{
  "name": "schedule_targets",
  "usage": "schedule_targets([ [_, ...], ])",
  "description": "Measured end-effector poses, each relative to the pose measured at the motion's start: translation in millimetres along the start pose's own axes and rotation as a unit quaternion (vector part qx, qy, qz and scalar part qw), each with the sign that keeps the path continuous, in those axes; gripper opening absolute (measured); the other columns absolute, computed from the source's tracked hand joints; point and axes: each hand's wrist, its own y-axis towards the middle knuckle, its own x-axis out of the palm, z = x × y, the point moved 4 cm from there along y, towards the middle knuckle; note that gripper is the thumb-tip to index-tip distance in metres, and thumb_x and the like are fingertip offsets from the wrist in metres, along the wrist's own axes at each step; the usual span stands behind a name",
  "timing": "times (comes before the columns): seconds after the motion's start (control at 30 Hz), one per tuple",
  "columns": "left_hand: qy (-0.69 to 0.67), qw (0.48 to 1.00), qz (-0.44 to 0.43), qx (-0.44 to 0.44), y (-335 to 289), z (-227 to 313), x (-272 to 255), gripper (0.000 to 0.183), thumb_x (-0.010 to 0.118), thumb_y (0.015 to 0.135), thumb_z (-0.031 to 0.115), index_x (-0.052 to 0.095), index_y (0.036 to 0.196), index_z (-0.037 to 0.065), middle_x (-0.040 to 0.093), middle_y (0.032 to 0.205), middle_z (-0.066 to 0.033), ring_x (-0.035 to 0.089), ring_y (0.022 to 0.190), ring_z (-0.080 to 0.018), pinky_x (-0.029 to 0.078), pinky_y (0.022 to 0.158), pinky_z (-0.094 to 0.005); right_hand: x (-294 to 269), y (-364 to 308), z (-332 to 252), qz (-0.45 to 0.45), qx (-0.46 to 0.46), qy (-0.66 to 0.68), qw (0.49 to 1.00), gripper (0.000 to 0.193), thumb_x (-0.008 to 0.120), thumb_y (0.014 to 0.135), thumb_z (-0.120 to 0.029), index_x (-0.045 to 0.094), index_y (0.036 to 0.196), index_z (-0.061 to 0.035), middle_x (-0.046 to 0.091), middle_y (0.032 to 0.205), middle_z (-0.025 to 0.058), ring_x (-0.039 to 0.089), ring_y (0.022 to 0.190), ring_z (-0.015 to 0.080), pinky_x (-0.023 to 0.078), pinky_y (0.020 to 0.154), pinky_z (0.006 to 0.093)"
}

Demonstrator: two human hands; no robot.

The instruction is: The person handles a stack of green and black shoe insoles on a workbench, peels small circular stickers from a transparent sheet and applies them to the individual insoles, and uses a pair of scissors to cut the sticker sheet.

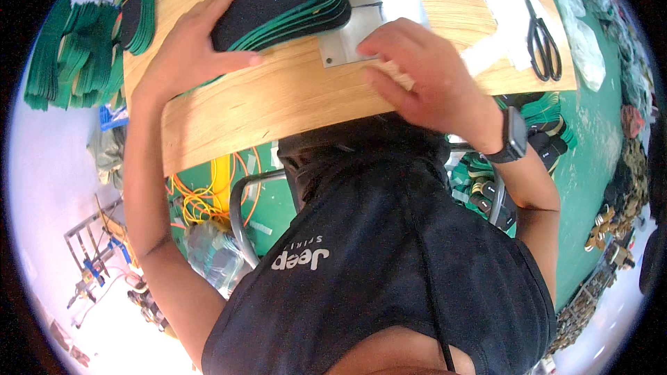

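Observation:
A stack of black insoles with green edges lies on the wooden table, partly over a metal plate. My left hand is spread at the stack's left end, thumb on the near side and fingers on the far side. It looks open rather than gripping. To the right of the stack, my right hand hovers over the plate and the table's near part. Its fingers are loosely curled, with the thumb apart from them. Slight blur and a pale patch between them leave small details unclear.
Black-handled scissors lie on white material at the table's right. More green-edged insoles are bundled at the left edge, with green stacks beyond. Orange cables and a clear plastic bag lie below the table.

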Motion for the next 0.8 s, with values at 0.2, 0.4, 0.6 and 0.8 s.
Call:
schedule_targets([
  [0.2,-0.153,0.972,-0.101,-0.143,-30.2,-46.5,-21.2,0.084,0.080,0.068,0.038,0.046,0.134,-0.001,0.055,0.125,-0.0157,0.050,0.117,-0.0227,0.036,0.101,-0.0309,4.1,11.6,-19.7,0.023,-0.056,-0.021,0.998,0.022,0.065,0.078,-0.015,0.055,0.096,-0.0050,0.057,0.088,0.0114,0.057,0.082,0.0314,0.049,0.066,0.0399],
  [0.4,-0.058,0.991,-0.052,-0.107,-31.9,-11.4,-31.6,0.077,0.086,0.056,0.035,0.055,0.115,-0.004,0.061,0.104,-0.0141,0.057,0.100,-0.0248,0.044,0.090,-0.0334,34.9,73.4,-52.8,0.061,-0.188,-0.070,0.978,0.033,0.069,0.068,-0.017,0.056,0.095,-0.0010,0.057,0.101,0.0131,0.054,0.096,0.0298,0.047,0.080,0.0377],
  [0.6,0.087,0.995,0.049,-0.032,-60.1,54.4,-55.8,0.071,0.083,0.052,0.016,0.054,0.117,0.005,0.050,0.117,-0.0163,0.048,0.113,-0.0326,0.040,0.096,-0.0372,51.8,125.1,-26.4,-0.306,-0.114,-0.151,0.933,0.053,0.077,0.064,-0.024,0.053,0.103,0.0025,0.060,0.103,0.0193,0.059,0.097,0.0380,0.047,0.083,0.0432],
  [0.8,-0.115,0.969,0.146,-0.161,-129.3,-2.7,-14.3,0.097,0.084,0.057,0.023,0.037,0.140,0.003,0.041,0.140,-0.0138,0.040,0.129,-0.0267,0.033,0.106,-0.0398,83.8,114.7,-37.1,-0.154,-0.137,-0.084,0.975,0.055,0.077,0.066,-0.035,0.052,0.098,0.0011,0.060,0.089,0.0170,0.061,0.088,0.0354,0.050,0.074,0.0426],
])
